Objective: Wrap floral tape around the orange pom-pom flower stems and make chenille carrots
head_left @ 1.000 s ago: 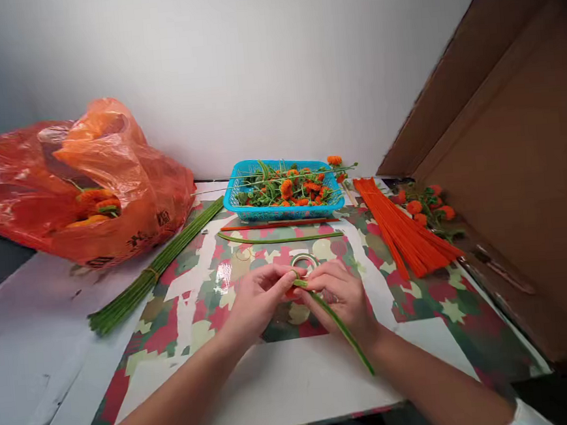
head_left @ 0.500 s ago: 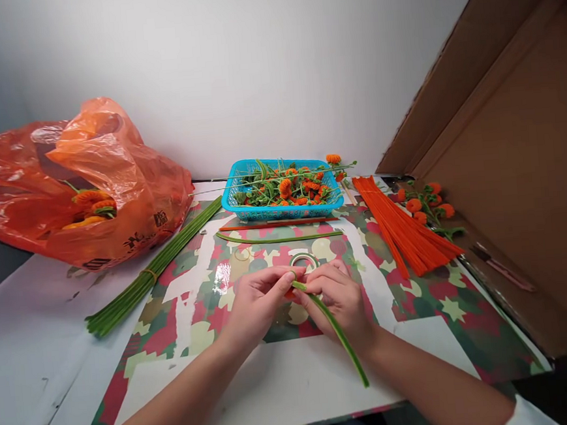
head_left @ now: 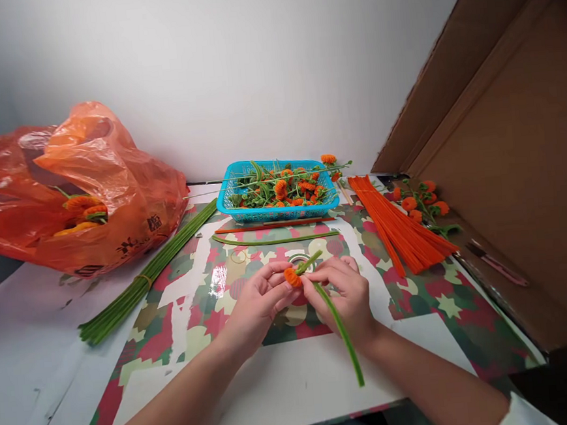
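My left hand (head_left: 263, 300) pinches a small orange fuzzy flower head (head_left: 292, 277) between thumb and fingers. From its far side a short green end sticks up to the right. Close beside it, my right hand (head_left: 343, 296) is closed on a green pipe cleaner (head_left: 338, 323), whose long tail hangs down toward me over the white sheet. The pipe cleaner meets the flower head between my fingertips; how they are joined is hidden. Partly covered behind my fingers lies a roll of tape (head_left: 301, 261).
A blue basket (head_left: 234, 211) of orange flowers and green stems stands at the back. Left are a green pipe-cleaner bundle (head_left: 153, 268) and an orange plastic bag (head_left: 114, 186). Orange pipe cleaners (head_left: 397, 230), flowers (head_left: 423, 203) and a pink-handled knife (head_left: 498, 264) lie right.
The flower head has turned into view between my fingers, its short green end now pointing up right. The pipe cleaner's tail still hangs toward me. The whole view shifted slightly.
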{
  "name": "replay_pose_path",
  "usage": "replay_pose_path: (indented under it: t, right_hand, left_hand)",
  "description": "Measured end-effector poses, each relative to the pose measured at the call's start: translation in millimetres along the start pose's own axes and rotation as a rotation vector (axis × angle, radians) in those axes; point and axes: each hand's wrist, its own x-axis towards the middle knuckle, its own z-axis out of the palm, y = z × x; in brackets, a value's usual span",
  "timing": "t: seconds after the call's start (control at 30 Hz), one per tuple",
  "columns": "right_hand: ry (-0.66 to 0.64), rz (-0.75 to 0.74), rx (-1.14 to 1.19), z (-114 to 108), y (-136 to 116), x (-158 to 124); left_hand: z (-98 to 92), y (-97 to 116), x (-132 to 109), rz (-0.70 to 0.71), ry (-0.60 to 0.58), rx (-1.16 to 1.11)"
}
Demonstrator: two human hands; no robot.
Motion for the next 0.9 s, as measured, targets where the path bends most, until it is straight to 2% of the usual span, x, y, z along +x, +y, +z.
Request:
replay_pose_path:
  t: [0.07, 0.27, 0.43, 0.5, 0.63, 0.7, 0.9]
  right_hand:
    - [-0.014, -0.002, 0.006, -0.4, -1.1, -0.3]
    - [-0.063, -0.056, 0.009, -2.1, -3.1, -4.4]
    - [-0.069, -0.133, -0.034, -4.3, -3.1, -3.1]
    - [-0.067, -0.118, -0.028, -4.4, -2.9, -1.6]
    - [-0.106, 0.003, 0.04, -3.6, -2.6, 0.3]
    - [-0.119, 0.027, 0.058, -3.3, -2.6, 0.3]
    - [-0.174, 0.084, 0.148, -4.6, -0.1, 2.6]
  left_hand:
    - [-1.1, -0.7, -0.3, 0.042, 0.003, 0.055]
    - [-2.7, -1.3, -0.5, 0.281, 0.031, 0.307]
    - [-4.6, -4.0, -1.7, 0.31, 0.006, 0.469]
    - [-6.4, -4.8, -2.9, 0.345, 0.0, 0.524]
    - [-6.6, -3.1, -7.4, 0.366, -0.16, 0.58]
    - [-4.4, -2.2, -9.6, 0.342, -0.192, 0.568]
    - [-0.9, -4.6, -9.3, 0.363, -0.03, 0.474]
